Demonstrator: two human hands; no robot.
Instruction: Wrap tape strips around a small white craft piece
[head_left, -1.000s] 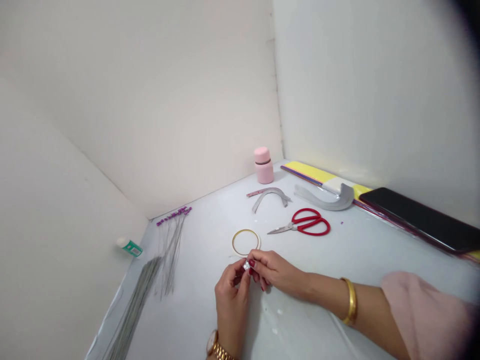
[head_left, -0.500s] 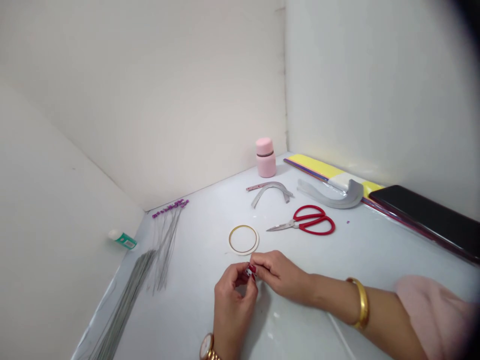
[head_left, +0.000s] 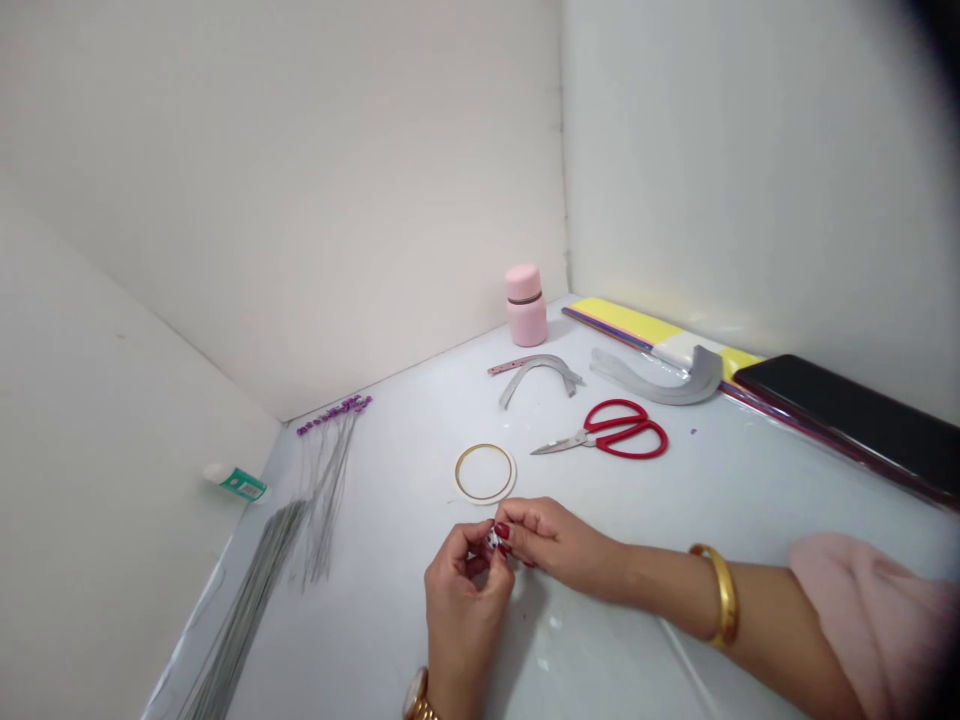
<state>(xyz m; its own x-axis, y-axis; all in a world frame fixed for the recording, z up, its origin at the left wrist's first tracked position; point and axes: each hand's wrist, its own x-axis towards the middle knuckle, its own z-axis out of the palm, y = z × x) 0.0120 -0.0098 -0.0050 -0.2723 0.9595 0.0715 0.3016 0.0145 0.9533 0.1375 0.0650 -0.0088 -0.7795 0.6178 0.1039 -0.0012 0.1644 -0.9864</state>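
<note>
Left of the hands, a bundle of grey wires [head_left: 247, 620] and thinner purple-tipped wires [head_left: 326, 490] lie on the white surface [head_left: 337, 650]. The left hand [head_left: 459, 590] and right hand [head_left: 559, 540] are both closed, pinching between them a small silvery piece [head_left: 495, 538], though it looks too small to identify surely. Just beyond the hands sits a gold-rimmed white disc [head_left: 485, 473], with red-handled scissors [head_left: 600, 432] further right. A loosened pinch could let the piece slip, and it could be hard to spot against the pale surface.
</note>
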